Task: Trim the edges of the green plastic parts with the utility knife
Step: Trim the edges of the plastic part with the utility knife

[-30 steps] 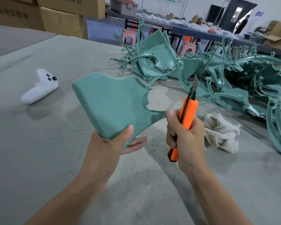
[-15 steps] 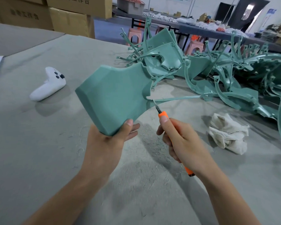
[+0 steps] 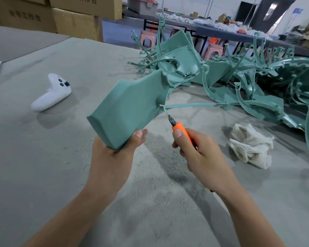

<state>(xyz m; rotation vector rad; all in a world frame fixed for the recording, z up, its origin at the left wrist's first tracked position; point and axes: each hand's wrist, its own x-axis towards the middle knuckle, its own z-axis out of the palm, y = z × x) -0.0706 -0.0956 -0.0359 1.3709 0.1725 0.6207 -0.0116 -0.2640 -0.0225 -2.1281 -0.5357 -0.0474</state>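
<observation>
Indoors | grey felt table [image 3: 43, 166] | cardboard boxes [image 3: 75, 20] behind

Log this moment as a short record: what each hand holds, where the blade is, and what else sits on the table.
left hand: grips the lower end of the green plastic part, held above the table
right hand: grips the utility knife by its orange handle
blade: at the part's right edge, beside a thin green strip
on table: white controller left, crumpled cloth right, pile of green parts behind, shavings under the hands
</observation>
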